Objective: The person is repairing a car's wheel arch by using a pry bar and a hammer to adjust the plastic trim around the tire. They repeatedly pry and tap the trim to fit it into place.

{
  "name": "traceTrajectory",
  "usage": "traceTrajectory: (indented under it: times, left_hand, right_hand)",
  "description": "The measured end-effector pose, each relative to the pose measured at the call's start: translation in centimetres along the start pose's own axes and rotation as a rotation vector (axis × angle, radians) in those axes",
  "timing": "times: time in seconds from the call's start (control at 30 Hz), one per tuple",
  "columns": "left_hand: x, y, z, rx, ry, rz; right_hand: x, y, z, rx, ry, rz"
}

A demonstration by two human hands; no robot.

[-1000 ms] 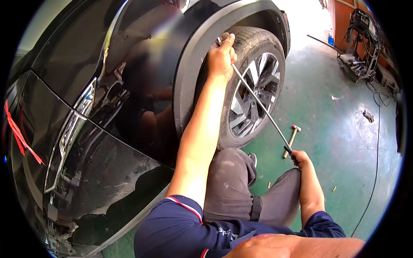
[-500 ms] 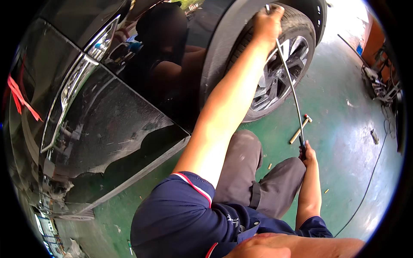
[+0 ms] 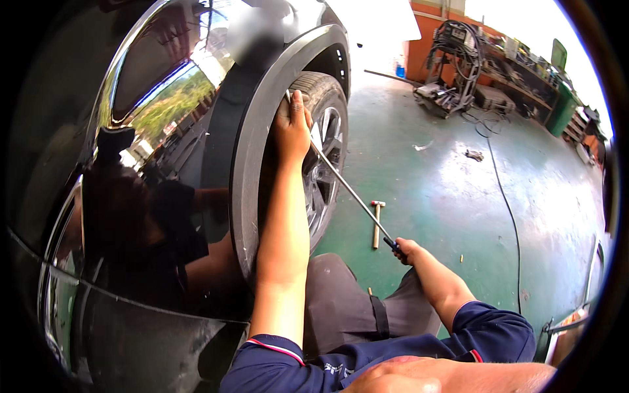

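A long metal rod [image 3: 352, 188] with a dark handle runs diagonally across the front of the car's wheel [image 3: 325, 171]. Its handle is in my right hand [image 3: 407, 251], fingers wrapped round it, just above my knee. My left arm reaches forward along the black wheel arch [image 3: 244, 164]. At the tyre's upper part, my left hand [image 3: 293, 131] closes round the rod's far portion, and a short bit of its tip shows above the fingers. Whatever the tip touches inside the arch is hidden. The glossy dark body panel [image 3: 157, 216] left of the arch reflects the surroundings.
A hammer [image 3: 377, 226] with a light wooden handle lies on the green floor [image 3: 432, 196] beyond my right hand. A dark cable [image 3: 508, 209] snakes along the floor at right. Farther back stand a cable-hung wheeled machine [image 3: 453, 62] and a cluttered shelf [image 3: 524, 88].
The view has turned to the right and up, so car and wheel sit farther left and more of the workshop shows. Both hands still hold the rod, which now slants more across the picture.
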State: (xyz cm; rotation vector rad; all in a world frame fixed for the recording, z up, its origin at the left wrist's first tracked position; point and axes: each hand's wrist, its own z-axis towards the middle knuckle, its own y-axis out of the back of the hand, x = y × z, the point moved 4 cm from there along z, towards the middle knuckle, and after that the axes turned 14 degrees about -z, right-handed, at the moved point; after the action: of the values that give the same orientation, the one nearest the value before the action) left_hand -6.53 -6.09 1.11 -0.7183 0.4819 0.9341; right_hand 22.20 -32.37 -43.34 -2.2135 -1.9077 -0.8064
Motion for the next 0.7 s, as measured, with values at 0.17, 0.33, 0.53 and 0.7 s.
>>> traceTrajectory:
  times: [0.17,0.33,0.53,0.7]
  left_hand:
    - [0.1,0.8,0.8,-0.01,-0.124,0.264]
    - [-0.5,0.4,1.3,0.01,-0.078,0.309]
    - [-0.9,0.0,1.0,0.061,0.07,0.143]
    - [-0.2,0.0,1.6,0.146,0.118,-0.06]
  right_hand:
    - [-2.1,-3.3,-0.6,0.103,-0.012,-0.046]
    - [-1.0,0.7,1.0,0.15,-0.191,-0.331]
    - [-1.8,4.5,-0.5,0.303,-0.181,-0.079]
    - [-2.5,8.3,-3.5,0.059,-0.05,-0.147]
